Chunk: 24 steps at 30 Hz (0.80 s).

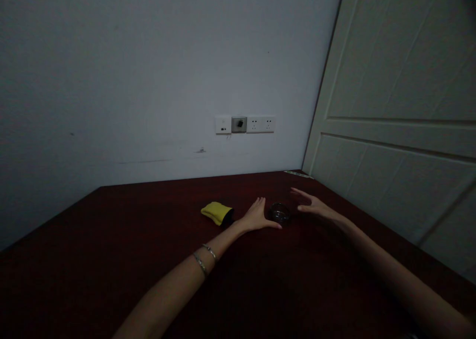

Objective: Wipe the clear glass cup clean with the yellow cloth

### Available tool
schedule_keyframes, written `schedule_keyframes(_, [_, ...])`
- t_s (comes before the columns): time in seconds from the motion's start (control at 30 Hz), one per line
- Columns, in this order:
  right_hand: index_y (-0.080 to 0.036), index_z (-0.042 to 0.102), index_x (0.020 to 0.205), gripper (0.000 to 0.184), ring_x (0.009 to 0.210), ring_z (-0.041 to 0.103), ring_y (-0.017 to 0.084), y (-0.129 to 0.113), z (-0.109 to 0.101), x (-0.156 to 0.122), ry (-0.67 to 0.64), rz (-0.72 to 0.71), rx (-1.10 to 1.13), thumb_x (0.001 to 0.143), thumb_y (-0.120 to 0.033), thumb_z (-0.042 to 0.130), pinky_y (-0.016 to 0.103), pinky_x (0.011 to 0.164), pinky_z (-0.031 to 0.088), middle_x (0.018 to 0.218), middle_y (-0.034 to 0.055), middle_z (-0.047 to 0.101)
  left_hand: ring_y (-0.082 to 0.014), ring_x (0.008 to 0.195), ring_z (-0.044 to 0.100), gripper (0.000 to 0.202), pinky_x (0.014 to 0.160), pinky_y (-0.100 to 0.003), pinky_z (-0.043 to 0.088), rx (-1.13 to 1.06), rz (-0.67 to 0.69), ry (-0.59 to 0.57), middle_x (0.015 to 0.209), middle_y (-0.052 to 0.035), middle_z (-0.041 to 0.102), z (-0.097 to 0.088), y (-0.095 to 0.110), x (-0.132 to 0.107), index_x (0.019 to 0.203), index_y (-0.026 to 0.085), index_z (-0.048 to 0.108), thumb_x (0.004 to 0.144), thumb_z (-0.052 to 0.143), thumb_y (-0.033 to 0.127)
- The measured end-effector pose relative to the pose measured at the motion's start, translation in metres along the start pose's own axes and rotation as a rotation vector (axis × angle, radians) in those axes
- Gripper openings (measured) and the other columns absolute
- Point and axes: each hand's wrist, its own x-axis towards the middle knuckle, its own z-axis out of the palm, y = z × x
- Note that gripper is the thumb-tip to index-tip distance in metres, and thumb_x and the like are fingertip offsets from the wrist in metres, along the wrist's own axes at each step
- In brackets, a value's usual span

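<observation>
A small clear glass bowl or ashtray (279, 213) rests on the dark red table (148, 235), between my two hands. On its left side is my left hand (257, 217), thumb and fingers spread; I cannot tell whether it touches the glass. My right hand (311, 204) hovers a little to the right of the glass, fingers apart and holding nothing. Just left of my left hand lies a yellow cloth piece (216, 212) with a dark end, partly behind the wrist; its kind is unclear. Two bracelets (204, 259) circle my left forearm.
A pale wall (148, 81) with a row of sockets (260, 124) stands behind the table. On the right, a white panelled door or cabinet side (394, 101) borders the table. A light strip (298, 174) lies at the far right corner. The light is dim.
</observation>
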Motion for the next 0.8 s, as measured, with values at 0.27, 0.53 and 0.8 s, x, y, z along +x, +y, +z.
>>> schedule_keyframes(0.27, [-0.029,0.048,0.133,0.062,0.126,0.051,0.025,-0.067,0.018,0.04,0.29,-0.11,0.179,0.077,-0.05,0.063,0.042,0.105,0.042,0.139,0.0072,0.053,-0.0243,0.141,0.029,0.085,0.116,-0.035,0.023,-0.08,-0.088,0.191,0.151,-0.0144,0.031,-0.064,-0.006,-0.038,0.143,0.01,0.033,0.081,0.044,0.067])
schedule_keyframes(0.53, [-0.021,0.059,0.118,0.035,0.107,0.062,0.021,-0.095,0.139,0.113,0.209,-0.105,-0.007,0.084,-0.029,0.062,0.039,0.093,0.051,0.12,0.0091,0.064,-0.023,0.141,0.029,0.062,0.115,-0.032,0.023,0.079,-0.329,0.388,0.148,-0.0148,0.036,-0.131,-0.085,-0.089,0.135,0.01,0.046,0.091,0.034,0.053])
schedule_keyframes(0.8, [-0.018,0.055,0.119,0.032,0.102,0.06,0.02,-0.08,0.218,0.125,0.204,-0.091,-0.425,0.091,-0.034,0.055,0.042,0.086,0.052,0.122,0.0087,0.057,-0.0246,0.112,0.056,0.038,0.093,-0.046,0.048,0.312,-0.578,0.493,0.126,-0.0123,0.055,-0.146,-0.155,-0.141,0.122,0.015,0.053,0.091,0.052,0.037])
